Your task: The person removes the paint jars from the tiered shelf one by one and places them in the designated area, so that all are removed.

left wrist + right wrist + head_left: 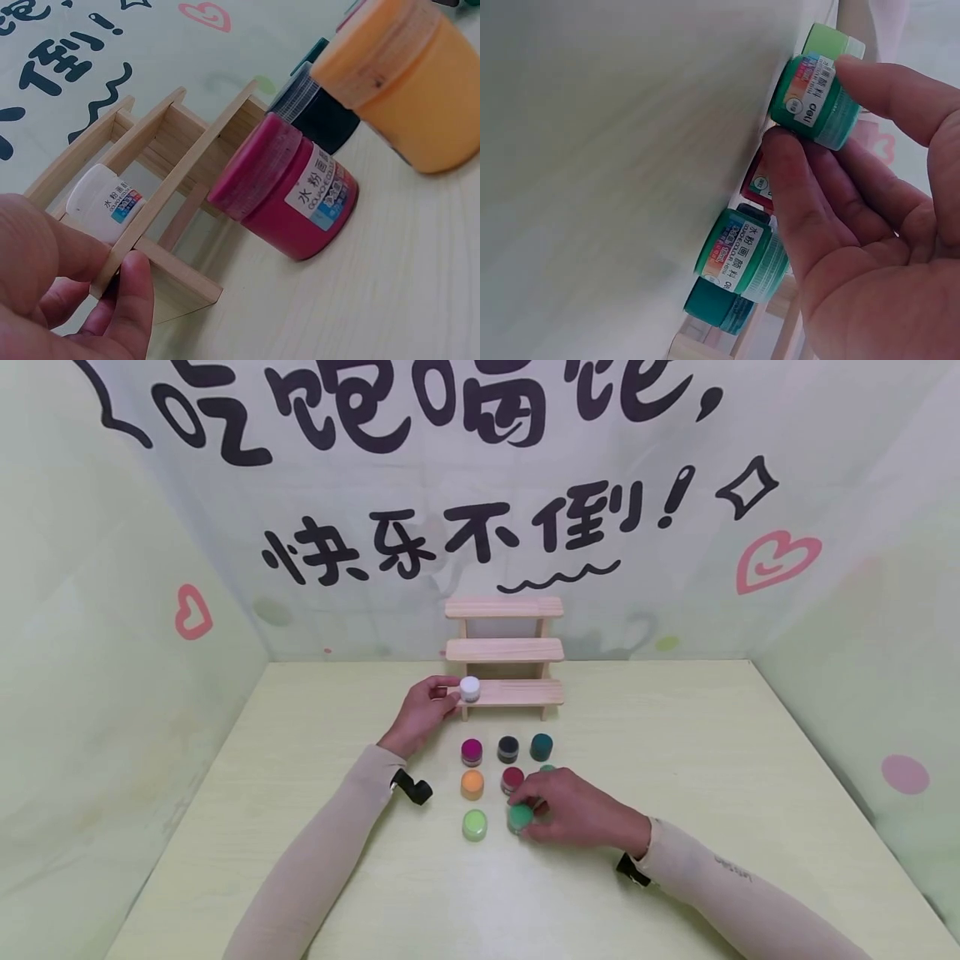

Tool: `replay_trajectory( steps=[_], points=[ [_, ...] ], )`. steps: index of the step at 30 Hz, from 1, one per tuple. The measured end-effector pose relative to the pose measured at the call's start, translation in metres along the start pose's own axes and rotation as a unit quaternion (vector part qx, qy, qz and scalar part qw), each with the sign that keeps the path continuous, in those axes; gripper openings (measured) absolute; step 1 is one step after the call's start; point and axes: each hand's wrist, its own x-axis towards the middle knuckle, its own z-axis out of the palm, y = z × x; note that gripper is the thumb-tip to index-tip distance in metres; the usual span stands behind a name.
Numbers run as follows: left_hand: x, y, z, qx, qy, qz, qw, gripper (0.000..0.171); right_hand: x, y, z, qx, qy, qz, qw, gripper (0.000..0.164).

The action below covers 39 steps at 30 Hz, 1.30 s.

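Note:
My left hand (420, 714) reaches the left end of the wooden stand's lowest plank (517, 692). It pinches a white paint jar (469, 689) on that plank. In the left wrist view, a digit lies against the jar's base, with other fingers (135, 292) curled below the plank's edge. My right hand (573, 810) pinches a green paint jar (520, 817) between thumb and fingers, close over the table. Beside this jar stands a light green jar (475, 825). A dark red jar (513, 778) is just beyond the right fingertips; another green jar (731, 251) is partly hidden behind the hand.
Farther back on the table (660, 727) stand a magenta jar (472, 752), a black jar (507, 748) and a teal jar (542, 747). An orange jar (472, 784) is in the left column. Printed cloth walls (405, 618) enclose the table at the back and sides.

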Motion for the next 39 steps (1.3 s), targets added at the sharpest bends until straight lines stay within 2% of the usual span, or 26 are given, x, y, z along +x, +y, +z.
replay_trajectory(
  steps=[10,22,30,33,39],
  points=[
    [-0.001,-0.001,0.000,-0.010,0.003,0.001,0.9999,0.032,0.000,-0.001,0.001,-0.012,-0.004,-0.009,1.000,0.028],
    [-0.003,-0.001,0.000,-0.004,0.006,0.006,1.0000,0.032,0.000,-0.009,-0.010,-0.001,0.010,0.003,1.000,0.029],
    [-0.002,-0.002,0.000,0.008,0.006,0.002,0.9999,0.032,0.007,-0.013,-0.018,-0.007,0.041,-0.052,0.998,0.027],
    [-0.001,-0.002,0.000,0.009,0.004,0.005,0.9999,0.032,0.011,-0.016,-0.022,-0.011,0.050,-0.071,0.996,0.021],
    [-0.002,0.000,0.001,0.011,0.000,0.009,0.9999,0.033,0.020,-0.018,-0.030,-0.006,0.068,-0.081,0.994,0.018]
  ],
)
